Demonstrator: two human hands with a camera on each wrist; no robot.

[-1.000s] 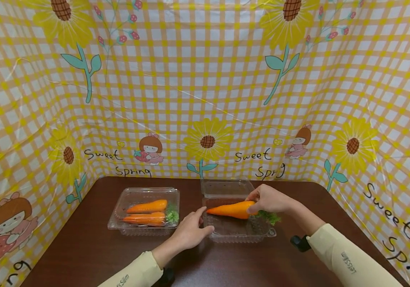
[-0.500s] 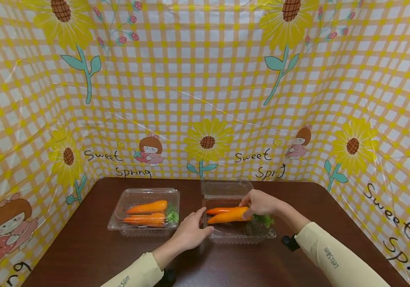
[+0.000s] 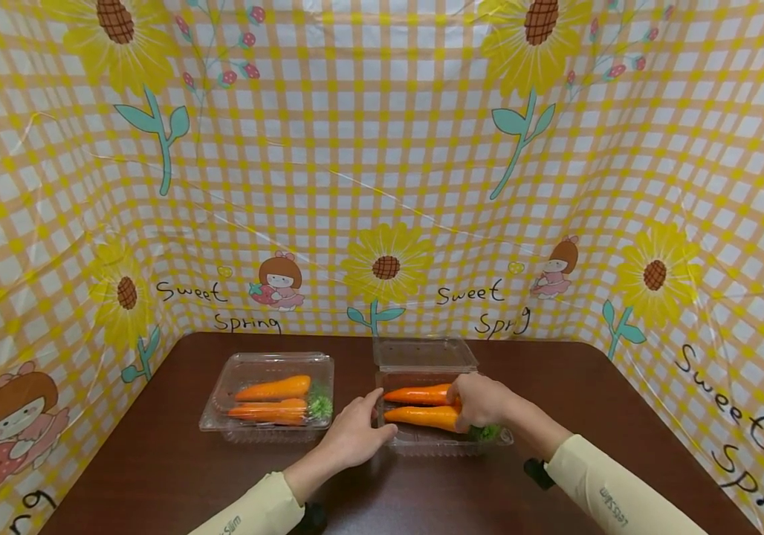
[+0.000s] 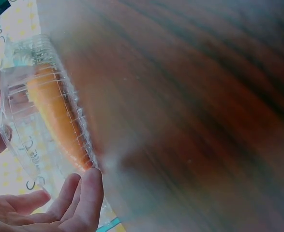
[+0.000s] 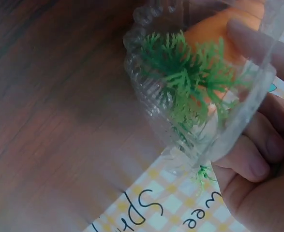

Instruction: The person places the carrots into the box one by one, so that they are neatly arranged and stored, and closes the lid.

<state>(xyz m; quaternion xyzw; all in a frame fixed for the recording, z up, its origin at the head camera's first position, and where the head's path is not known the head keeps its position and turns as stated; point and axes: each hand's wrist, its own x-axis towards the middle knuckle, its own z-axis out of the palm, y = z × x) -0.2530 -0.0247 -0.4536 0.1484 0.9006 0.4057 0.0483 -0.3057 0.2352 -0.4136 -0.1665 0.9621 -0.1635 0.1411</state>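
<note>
In the head view, an open clear plastic clamshell container (image 3: 445, 443) stands right of centre with two orange carrots in it, a far carrot (image 3: 415, 394) and a near carrot (image 3: 422, 417), tips to the left. My right hand (image 3: 485, 401) reaches over the right end and grips the near carrot by its thick end; its fingertips are partly hidden. Through the clear wall, the right wrist view shows the green leafy top (image 5: 185, 72) and one digit on the carrot. My left hand (image 3: 355, 431) rests with extended fingers against the container's left side, a fingertip (image 4: 92, 181) touching the wall.
To the left, a closed clear container (image 3: 221, 425) holds two carrots with green tops. The open container's lid (image 3: 422, 355) tilts up behind it. Both stand on a dark brown table (image 3: 154, 475). A checked cloth (image 3: 382, 163) with sunflowers walls in the back and sides.
My right hand has moved the near carrot down and toward the front of the open container, uncovering the far carrot behind it. My left hand has stayed put.
</note>
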